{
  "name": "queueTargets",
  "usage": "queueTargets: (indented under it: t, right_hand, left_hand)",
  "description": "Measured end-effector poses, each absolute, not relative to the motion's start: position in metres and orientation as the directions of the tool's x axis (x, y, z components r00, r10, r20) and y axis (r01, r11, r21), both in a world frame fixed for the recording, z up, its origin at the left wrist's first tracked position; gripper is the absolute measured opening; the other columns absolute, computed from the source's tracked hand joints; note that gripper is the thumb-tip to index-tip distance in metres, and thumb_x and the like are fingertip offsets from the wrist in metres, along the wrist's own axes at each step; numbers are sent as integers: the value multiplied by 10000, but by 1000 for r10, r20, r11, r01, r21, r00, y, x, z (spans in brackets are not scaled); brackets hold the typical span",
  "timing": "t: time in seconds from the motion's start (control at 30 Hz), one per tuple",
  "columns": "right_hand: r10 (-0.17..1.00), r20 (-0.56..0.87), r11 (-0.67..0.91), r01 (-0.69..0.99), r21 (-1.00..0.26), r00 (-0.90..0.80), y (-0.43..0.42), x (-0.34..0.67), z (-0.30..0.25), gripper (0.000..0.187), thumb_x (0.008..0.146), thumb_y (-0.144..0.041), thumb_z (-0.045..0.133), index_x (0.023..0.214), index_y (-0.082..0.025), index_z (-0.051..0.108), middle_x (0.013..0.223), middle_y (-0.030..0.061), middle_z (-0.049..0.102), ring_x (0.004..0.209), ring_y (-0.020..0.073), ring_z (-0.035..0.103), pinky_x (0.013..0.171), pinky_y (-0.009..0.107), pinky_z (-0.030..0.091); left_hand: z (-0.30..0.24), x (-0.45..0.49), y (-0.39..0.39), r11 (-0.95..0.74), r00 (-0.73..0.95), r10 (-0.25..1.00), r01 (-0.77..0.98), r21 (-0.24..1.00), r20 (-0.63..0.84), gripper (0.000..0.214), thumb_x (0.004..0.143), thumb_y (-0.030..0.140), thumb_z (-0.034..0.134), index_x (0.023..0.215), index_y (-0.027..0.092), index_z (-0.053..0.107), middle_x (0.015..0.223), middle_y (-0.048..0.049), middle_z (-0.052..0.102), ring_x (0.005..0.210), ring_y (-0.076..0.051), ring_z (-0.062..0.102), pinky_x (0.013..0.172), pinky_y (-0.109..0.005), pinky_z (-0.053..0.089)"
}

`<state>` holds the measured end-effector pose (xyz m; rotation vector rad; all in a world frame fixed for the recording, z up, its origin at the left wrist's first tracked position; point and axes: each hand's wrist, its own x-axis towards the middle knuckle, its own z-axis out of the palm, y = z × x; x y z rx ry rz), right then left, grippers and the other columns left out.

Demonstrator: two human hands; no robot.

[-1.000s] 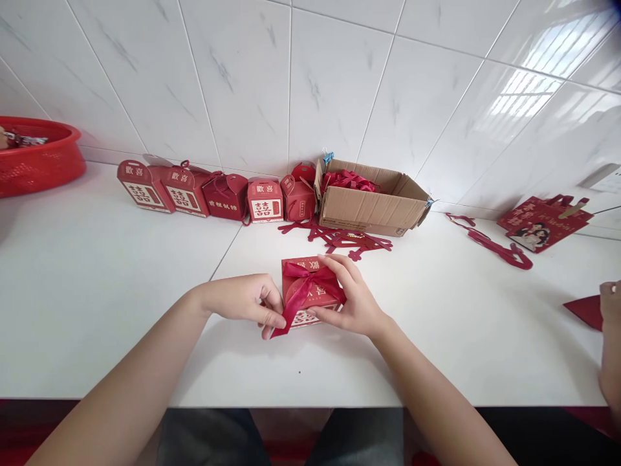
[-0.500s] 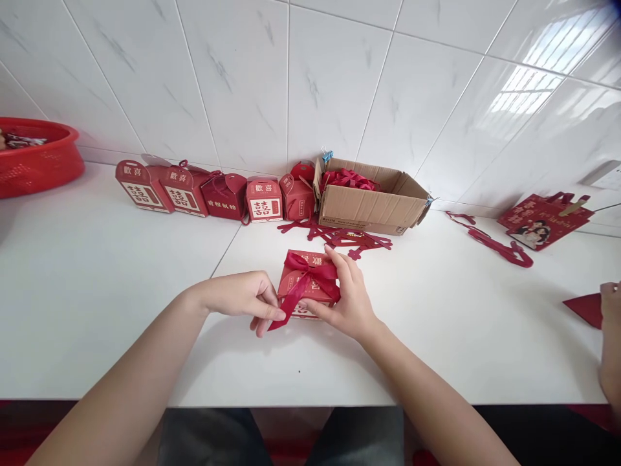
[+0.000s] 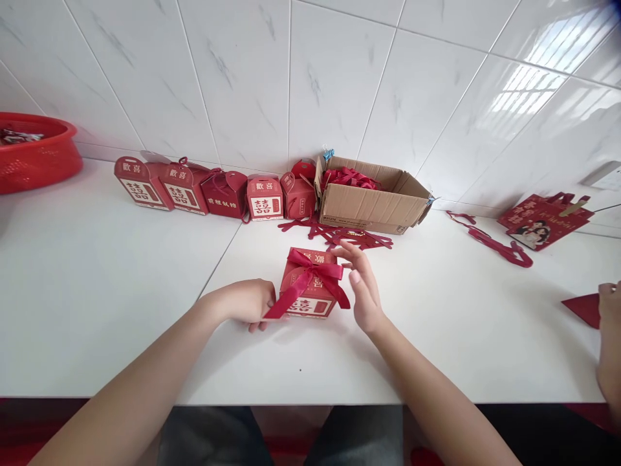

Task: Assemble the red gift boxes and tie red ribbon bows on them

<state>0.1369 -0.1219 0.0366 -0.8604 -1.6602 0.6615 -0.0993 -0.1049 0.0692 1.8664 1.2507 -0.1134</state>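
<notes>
A red gift box [image 3: 310, 307] with cream panels and Chinese characters sits on the white table before me. A shiny red ribbon [image 3: 315, 272] is tied in a bow over its top, with two tails hanging down the near side. At the box's left lower corner, my left hand [image 3: 246, 301] has its fingers curled at the end of the left tail; the tail partly covers the fingertips. My right hand [image 3: 363, 288] is open just right of the box, fingers bent and apart, nothing in them.
Several red gift boxes [image 3: 182, 189] line the wall. A cardboard box [image 3: 378, 206] of red ribbons stands behind flat red strips [image 3: 349, 237]. At left is a red basket [image 3: 41, 162]; at right, a red gift bag [image 3: 546, 220] and another person's hand [image 3: 610, 323] with red card.
My right hand has let go of the box and moved right, its fingers spreading. The right ribbon tail now hangs freely. My left hand has shifted slightly left with its tail.
</notes>
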Motion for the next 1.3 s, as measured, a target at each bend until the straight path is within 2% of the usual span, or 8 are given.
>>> queueTargets:
  t: [0.23, 0.37, 0.47, 0.53, 0.7, 0.9, 1.2, 1.3]
  right_hand:
    - [894, 443, 447, 186, -875, -65, -109, 152, 39, 422, 811, -202, 389, 1203, -279, 525, 1330, 57, 534, 1280, 256, 470, 1024, 471, 413]
    - [896, 264, 391, 353, -850, -358, -101, 172, 43, 798, 698, -116, 525, 1435, -326, 303, 1463, 68, 406, 1368, 278, 374, 1075, 530, 361]
    - [779, 49, 374, 400, -837, -625, -99, 179, 40, 1099, 651, -174, 702, 1517, -348, 49, 1588, 78, 182, 1446, 315, 247, 1113, 552, 320]
    - [740, -10, 335, 381, -862, -673, -100, 175, 37, 1215, 607, -244, 801, 1517, -346, 1, 1589, 94, 178, 1442, 325, 256, 1103, 541, 349]
    - [818, 176, 362, 253, -897, -547, -102, 158, 34, 1022, 606, -290, 845, 1434, -275, 247, 1429, 119, 441, 1304, 283, 459, 1080, 480, 397]
    - [876, 344, 436, 247, -866, -339, -93, 180, 46, 958, 618, -329, 851, 1396, -298, 294, 1425, 109, 441, 1283, 295, 474, 1034, 489, 424]
    - [849, 344, 444, 190, -876, -400, -90, 201, 43, 931, 641, -348, 829, 1417, -302, 317, 1404, 104, 484, 1245, 303, 521, 1022, 489, 449]
    - [886, 388, 435, 167, -885, -254, -87, 234, 39, 803, 641, -380, 815, 1338, -289, 427, 1326, 105, 549, 1155, 306, 584, 925, 472, 516]
  left_hand:
    - [71, -100, -102, -269, 478, 720, 860, 433, -503, 375, 699, 550, 613, 711, 180, 552, 659, -45, 645, 578, -190, 600, 541, -257, 392]
    - [69, -99, -98, -360, 520, 737, 843, 400, -433, 368, 686, 545, 609, 758, 185, 603, 820, -74, 683, 672, -228, 627, 560, -273, 402]
    - [67, -100, -97, -356, 523, 724, 842, 406, -449, 383, 697, 549, 600, 796, 180, 627, 838, -84, 695, 699, -248, 641, 576, -282, 420]
    - [67, -101, -97, -337, 510, 732, 847, 410, -452, 406, 681, 555, 617, 831, 179, 644, 852, -86, 704, 712, -258, 647, 591, -289, 430]
    - [66, -101, -97, -319, 542, 731, 808, 495, -414, 349, 670, 504, 636, 852, 207, 660, 881, -56, 703, 761, -241, 645, 632, -272, 438]
    - [67, -99, -96, -290, 461, 734, 877, 384, -498, 318, 681, 477, 620, 585, 201, 494, 613, -16, 594, 546, -167, 486, 494, -267, 297]
    - [64, -100, -94, -269, 475, 728, 861, 431, -495, 341, 654, 480, 634, 541, 201, 472, 564, -5, 556, 518, -157, 444, 481, -274, 268]
    - [65, -100, -94, -268, 468, 731, 866, 422, -497, 348, 655, 488, 630, 545, 202, 464, 575, -7, 564, 522, -156, 441, 477, -274, 266]
